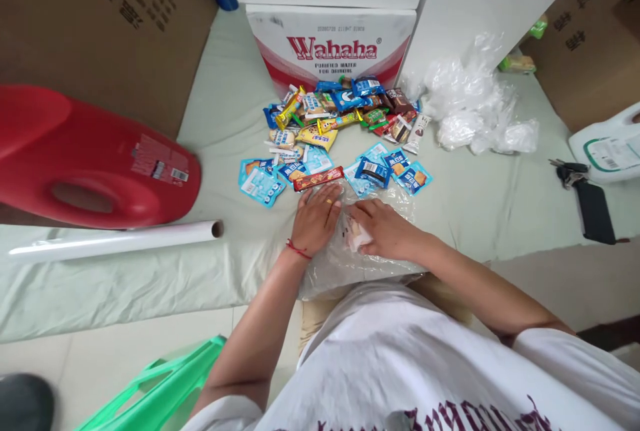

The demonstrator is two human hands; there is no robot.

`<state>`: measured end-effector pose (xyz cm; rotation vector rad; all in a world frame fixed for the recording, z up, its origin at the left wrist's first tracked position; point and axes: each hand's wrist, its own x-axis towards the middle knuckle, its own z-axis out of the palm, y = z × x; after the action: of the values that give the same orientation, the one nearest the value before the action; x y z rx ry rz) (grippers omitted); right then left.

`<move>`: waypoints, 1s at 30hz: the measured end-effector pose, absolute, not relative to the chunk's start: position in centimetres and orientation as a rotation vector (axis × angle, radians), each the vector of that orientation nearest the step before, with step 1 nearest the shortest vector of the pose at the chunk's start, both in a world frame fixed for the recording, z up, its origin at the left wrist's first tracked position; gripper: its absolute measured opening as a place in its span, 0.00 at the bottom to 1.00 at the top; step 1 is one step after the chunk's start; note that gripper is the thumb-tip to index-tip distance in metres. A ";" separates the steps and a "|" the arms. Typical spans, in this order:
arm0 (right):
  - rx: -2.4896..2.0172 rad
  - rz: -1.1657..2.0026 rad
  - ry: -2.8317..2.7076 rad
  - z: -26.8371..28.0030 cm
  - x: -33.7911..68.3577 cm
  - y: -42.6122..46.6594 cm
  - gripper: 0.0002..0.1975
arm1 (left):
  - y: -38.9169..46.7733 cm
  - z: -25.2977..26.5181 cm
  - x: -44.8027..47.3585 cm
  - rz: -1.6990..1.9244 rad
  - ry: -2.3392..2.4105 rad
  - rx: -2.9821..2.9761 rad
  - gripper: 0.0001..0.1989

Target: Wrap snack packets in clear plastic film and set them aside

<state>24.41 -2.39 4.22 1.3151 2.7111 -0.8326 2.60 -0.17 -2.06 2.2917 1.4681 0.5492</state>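
My left hand [317, 218], a red string at its wrist, lies flat with its fingers stretched out. Its fingertips reach to the lower edge of a red-wrapped snack bar [319, 179]. Close by on the right, my right hand [387, 228] curls its fingers over a small pale wrapped snack [357, 234], partly hidden by the fingers. Beneath both hands a clear plastic bag [333, 274] is spread at the table's front edge. Just beyond it lie blue snack packets [263, 186] on the left and a dark blue packet [374, 172] among others on the right.
A heap of mixed snacks [345, 108] rests against a Wahaha carton [333, 44]. Crumpled clear bags [470, 101] lie to its right. At left are a red jug [100, 158] and a white roll [117, 241]; keys [570, 172] and a black phone-like object [595, 211] are at right.
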 end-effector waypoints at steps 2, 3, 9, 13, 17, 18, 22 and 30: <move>1.328 -0.900 2.778 3.6 25.6 -2.5 0.48 | -0.1 -2.0 2.6 0.537 1.462 2.303 0.25; 1.331 -0.922 2.795 3.6 26.2 -2.5 0.46 | -0.1 -1.9 2.6 0.532 1.459 2.307 0.24; 1.481 -0.838 2.793 4.4 27.0 -3.6 0.35 | 0.0 -1.9 2.6 0.525 1.467 2.295 0.24; 1.541 -0.783 2.795 3.9 25.5 -4.5 0.34 | 0.0 -2.0 2.6 0.540 1.461 2.295 0.24; 1.486 -0.819 2.900 3.5 25.6 -4.9 0.40 | 0.1 -2.2 2.4 0.578 1.457 2.267 0.24; 1.479 -0.832 2.963 3.7 26.2 -5.2 0.41 | 0.1 -2.2 2.3 0.604 1.452 2.248 0.24; 1.583 -0.825 3.134 5.0 30.0 -8.0 0.28 | 0.3 -1.9 1.5 0.769 1.360 2.165 0.23; 1.622 -0.431 3.052 -0.7 36.2 -16.5 0.29 | -0.2 -0.7 -0.9 0.901 1.354 2.183 0.18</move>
<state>36.16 -16.49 -0.73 1.6218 3.0516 -0.4312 -0.88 -0.16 -0.66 2.1825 1.3538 0.9009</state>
